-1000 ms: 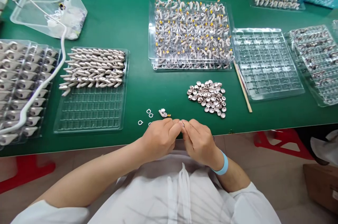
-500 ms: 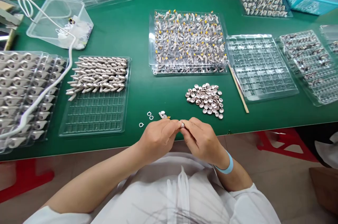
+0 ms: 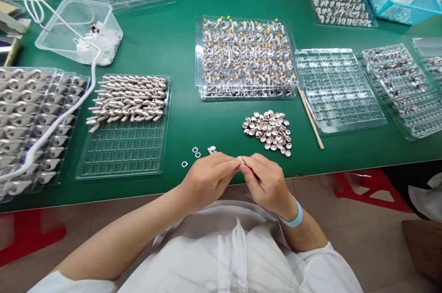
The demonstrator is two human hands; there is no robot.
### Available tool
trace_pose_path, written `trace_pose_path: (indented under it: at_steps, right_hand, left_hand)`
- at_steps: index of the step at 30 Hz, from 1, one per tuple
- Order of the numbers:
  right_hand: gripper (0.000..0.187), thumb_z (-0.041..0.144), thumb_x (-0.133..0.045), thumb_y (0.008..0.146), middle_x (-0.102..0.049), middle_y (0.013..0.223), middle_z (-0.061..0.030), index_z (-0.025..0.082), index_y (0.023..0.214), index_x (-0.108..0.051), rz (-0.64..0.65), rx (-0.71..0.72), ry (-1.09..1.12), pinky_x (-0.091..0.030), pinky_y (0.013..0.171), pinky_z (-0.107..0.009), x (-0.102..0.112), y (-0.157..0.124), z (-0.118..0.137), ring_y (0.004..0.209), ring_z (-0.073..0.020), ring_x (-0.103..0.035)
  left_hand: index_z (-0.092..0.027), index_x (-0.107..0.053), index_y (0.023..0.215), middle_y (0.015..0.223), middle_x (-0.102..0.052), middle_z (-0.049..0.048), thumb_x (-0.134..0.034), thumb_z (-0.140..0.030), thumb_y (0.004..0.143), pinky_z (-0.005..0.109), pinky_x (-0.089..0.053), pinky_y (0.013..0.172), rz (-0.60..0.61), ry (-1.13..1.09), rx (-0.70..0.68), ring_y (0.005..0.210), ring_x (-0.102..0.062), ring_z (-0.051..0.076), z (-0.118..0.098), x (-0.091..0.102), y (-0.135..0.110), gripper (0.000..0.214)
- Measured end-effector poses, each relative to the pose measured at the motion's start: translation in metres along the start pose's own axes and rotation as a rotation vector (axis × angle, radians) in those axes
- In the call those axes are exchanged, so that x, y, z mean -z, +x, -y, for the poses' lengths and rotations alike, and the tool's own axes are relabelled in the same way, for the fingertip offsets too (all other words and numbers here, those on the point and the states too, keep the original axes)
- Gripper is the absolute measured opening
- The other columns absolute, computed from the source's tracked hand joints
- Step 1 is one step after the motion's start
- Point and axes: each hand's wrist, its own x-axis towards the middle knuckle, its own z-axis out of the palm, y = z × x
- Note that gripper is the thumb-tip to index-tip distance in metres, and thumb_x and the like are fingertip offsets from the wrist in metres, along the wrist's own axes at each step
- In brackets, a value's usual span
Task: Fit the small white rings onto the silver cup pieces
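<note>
My left hand (image 3: 207, 179) and my right hand (image 3: 267, 182) meet at the near edge of the green table (image 3: 179, 44), fingertips pinched together on a tiny pale part (image 3: 242, 162) that I can barely make out. A blue band circles my right wrist. Just beyond my left hand lie a few small white rings (image 3: 195, 150) and a small white piece (image 3: 212, 149). A heap of small round metal caps (image 3: 268, 131) lies a little beyond my right hand.
A clear tray of white bent parts with yellow tips (image 3: 246, 57) sits mid-table. An empty clear tray (image 3: 338, 88) and a thin wooden stick (image 3: 311, 118) are to the right. Trays of grey-white shells (image 3: 126, 100) lie left, with a white cable (image 3: 58, 123) and a clear tub (image 3: 81, 31).
Both hands stay pinched together on the small part, with the right fingers turning slightly. The view has tilted up, so more of the far table shows.
</note>
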Motion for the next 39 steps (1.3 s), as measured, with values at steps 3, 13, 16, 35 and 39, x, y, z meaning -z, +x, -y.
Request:
trace_pose_path:
  at_steps: [3, 13, 16, 35, 39]
  right_hand:
    - [0.020, 0.015, -0.048, 0.097, -0.064, 0.082, -0.0055, 0.017, 0.111, -0.063, -0.017, -0.002, -0.003, -0.050, 0.064, -0.029, -0.002, -0.001, 0.000, 0.070, -0.0154, -0.057]
    - [0.023, 0.012, -0.047, 0.096, -0.066, 0.087, -0.0087, 0.015, 0.115, -0.060, -0.024, 0.031, -0.046, -0.052, 0.065, -0.030, -0.007, -0.004, 0.000, 0.075, -0.0172, -0.060]
    - [0.022, 0.010, -0.048, 0.095, -0.066, 0.084, -0.0102, 0.012, 0.113, -0.061, -0.046, 0.050, -0.108, -0.051, 0.063, -0.031, -0.009, -0.006, 0.001, 0.072, -0.0182, -0.060]
    - [0.023, 0.009, -0.045, 0.095, -0.065, 0.080, -0.0103, 0.009, 0.111, -0.061, -0.020, 0.128, -0.218, -0.050, 0.059, -0.030, -0.012, -0.007, -0.002, 0.068, -0.0179, -0.059]
    - [0.023, 0.008, -0.045, 0.095, -0.065, 0.080, -0.0104, 0.009, 0.110, -0.062, -0.015, 0.148, -0.232, -0.050, 0.058, -0.030, -0.011, -0.005, -0.002, 0.068, -0.0183, -0.059]
  left_hand:
    - [-0.017, -0.062, 0.108, 0.090, -0.075, 0.0067, -0.058, -0.006, 0.091, 0.026, -0.058, 0.071, -0.055, -0.011, 0.005, 0.079, -0.071, 0.014, 0.000, -0.003, -0.002, 0.021]
    - [-0.015, -0.058, 0.100, 0.080, -0.073, 0.0059, -0.058, -0.003, 0.086, 0.029, -0.058, 0.065, -0.088, 0.173, -0.031, 0.069, -0.067, 0.016, -0.006, -0.009, -0.002, 0.018]
    - [-0.015, -0.057, 0.102, 0.077, -0.071, 0.0060, -0.055, -0.002, 0.086, 0.030, -0.058, 0.065, -0.072, 0.202, -0.041, 0.067, -0.065, 0.016, -0.007, -0.011, -0.003, 0.021]
    - [-0.015, -0.053, 0.090, 0.070, -0.067, 0.0070, -0.044, -0.002, 0.088, 0.029, -0.056, 0.058, 0.027, 0.345, -0.073, 0.064, -0.062, 0.017, -0.008, -0.011, -0.002, 0.016]
    - [-0.015, -0.052, 0.090, 0.069, -0.066, 0.0067, -0.043, -0.001, 0.086, 0.030, -0.056, 0.058, 0.035, 0.349, -0.078, 0.064, -0.062, 0.017, -0.007, -0.012, -0.002, 0.017]
